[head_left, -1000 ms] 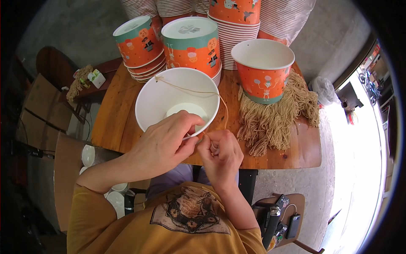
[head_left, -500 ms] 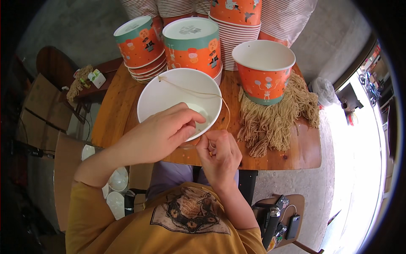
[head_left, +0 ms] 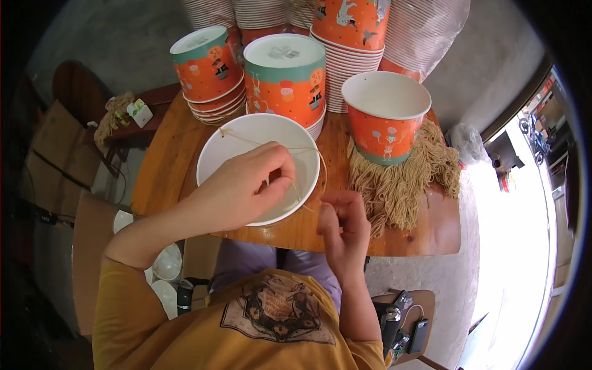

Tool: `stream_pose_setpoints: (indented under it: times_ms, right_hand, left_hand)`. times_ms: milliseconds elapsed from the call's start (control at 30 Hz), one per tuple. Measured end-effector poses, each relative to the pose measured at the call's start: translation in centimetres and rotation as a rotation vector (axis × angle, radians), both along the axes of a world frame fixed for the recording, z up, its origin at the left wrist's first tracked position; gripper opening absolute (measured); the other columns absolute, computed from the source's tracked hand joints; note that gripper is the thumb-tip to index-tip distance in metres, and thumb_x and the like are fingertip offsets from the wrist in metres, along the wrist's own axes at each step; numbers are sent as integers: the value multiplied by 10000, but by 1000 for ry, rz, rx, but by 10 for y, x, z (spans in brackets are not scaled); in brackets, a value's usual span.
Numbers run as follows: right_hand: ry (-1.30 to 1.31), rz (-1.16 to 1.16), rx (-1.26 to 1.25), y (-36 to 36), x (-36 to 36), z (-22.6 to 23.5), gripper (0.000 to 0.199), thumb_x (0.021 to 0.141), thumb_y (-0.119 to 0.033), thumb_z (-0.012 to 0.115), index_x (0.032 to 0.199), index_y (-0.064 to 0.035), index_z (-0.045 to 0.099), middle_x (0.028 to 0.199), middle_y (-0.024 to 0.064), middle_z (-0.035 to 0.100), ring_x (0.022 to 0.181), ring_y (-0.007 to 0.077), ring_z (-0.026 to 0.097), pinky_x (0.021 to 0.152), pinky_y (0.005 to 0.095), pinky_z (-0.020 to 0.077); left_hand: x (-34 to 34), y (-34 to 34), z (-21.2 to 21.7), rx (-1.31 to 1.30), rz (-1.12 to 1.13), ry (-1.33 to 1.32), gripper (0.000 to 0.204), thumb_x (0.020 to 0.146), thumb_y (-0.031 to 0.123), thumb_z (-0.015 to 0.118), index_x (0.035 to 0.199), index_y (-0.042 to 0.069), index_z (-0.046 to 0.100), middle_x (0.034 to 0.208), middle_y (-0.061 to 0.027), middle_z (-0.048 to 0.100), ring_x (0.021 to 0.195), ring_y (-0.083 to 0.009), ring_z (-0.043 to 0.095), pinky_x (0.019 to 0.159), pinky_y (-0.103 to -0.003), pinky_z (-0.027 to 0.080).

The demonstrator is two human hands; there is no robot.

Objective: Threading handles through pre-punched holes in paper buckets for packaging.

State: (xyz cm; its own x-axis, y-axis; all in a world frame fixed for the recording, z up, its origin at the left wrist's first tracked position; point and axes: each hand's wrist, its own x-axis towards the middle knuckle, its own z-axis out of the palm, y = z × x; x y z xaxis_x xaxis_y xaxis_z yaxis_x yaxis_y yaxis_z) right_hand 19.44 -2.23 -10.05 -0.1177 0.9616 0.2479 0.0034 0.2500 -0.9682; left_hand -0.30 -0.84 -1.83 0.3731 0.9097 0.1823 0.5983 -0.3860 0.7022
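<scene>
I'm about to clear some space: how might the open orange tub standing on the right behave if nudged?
The tub is probably light for its size, since its wall looks thin, like paperboard. It may tip readily, as it narrows toward its base and seems to rest on soft, loose tan strands.

Mustard-yellow shirt filling six o'clock, and look at that elbow-length sleeve at eight! Front and centre, a black-and-tan print with flower shapes; just toward twelve from it, pale purple trousers.
</scene>
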Motion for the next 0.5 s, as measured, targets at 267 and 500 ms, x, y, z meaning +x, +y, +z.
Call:
stream_pose_setpoints:
  times_ms: [267, 500]
  right_hand:
    - [59, 258, -1, 18, 9, 30, 154, 900, -24, 581, 1045, -21, 529, 865, 10, 588, 735, 47, 529, 656, 208, 436]
    - [134, 423, -96, 32, 6, 38, 153, 921, -10, 537, 1072, -21, 512, 925, 7, 579, 805, 67, 553, 735, 220, 455]
  left_hand:
    - [5, 11, -5, -664, -115, -650, 98, 982, 140, 501, 990, 44, 482, 920, -48, 619, 784, -89, 565, 698, -240, 465]
    - [2, 16, -6, -740, -167, -621, 216, 927, 101, 576, 1106, -9, 523, 908, -51, 627, 819, -108, 594, 783, -250, 479]
